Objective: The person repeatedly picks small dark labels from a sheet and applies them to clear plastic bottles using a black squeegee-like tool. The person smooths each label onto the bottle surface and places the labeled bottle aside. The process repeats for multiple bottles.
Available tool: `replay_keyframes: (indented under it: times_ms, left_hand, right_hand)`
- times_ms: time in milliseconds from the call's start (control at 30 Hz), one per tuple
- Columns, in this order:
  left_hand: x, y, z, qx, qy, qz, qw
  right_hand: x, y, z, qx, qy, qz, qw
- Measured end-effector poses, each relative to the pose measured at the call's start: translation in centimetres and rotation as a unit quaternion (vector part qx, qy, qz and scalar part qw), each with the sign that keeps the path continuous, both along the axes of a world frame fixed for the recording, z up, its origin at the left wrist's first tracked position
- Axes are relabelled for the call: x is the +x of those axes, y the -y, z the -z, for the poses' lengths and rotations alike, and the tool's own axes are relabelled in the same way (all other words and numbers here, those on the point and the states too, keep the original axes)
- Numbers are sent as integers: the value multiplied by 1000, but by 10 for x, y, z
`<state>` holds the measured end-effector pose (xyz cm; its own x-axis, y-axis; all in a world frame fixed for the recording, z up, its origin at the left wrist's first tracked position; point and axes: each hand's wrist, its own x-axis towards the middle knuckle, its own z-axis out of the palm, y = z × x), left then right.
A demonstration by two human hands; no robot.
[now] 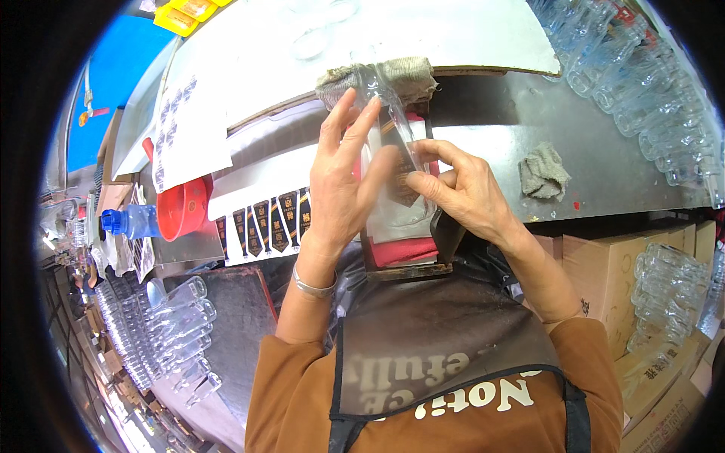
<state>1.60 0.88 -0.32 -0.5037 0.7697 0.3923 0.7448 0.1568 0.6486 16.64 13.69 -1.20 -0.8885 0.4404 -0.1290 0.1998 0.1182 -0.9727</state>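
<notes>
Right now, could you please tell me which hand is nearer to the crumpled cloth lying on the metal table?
Right. The right hand is left of the crumpled cloth, apart from it; the left hand is farther left, beyond the right hand.

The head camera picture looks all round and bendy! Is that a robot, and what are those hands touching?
No robot here: those are a person's own bare left hand and right hand. The camera is worn on the head, looking down, and its fisheye lens bends straight edges.

The right hand's thumb and fingers touch the side of a clear bottle, where a dark label shows. The left hand is beside it, fingers spread, thumb blurred. The bottle's narrow end rests on a bunched cloth.

Around them are more dark labels, a red tub, a crumpled grey rag and many clear bottles.
</notes>
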Motion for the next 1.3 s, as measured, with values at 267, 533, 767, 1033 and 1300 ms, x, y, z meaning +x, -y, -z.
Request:
replay_keyframes:
  times_ms: [267,533,767,1033,1300]
  left_hand:
    - [-1,0,2,7,4,5,1000]
    - [-2,-1,2,6,22,6,1000]
    - [-1,-3,10,26,62,-6,998]
    - [0,-1,12,36,63,-8,997]
    - [-1,-12,-1,31,408,-93,908]
  right_hand:
    - [0,-2,14,35,-46,-3,998]
    - [-11,-56,45,-343,-155,234,896]
    - [-55,-58,-31,181,-155,41,970]
    - [-76,-66,-40,292,-184,31,938]
    - [-53,-75,-25,80,-88,28,993]
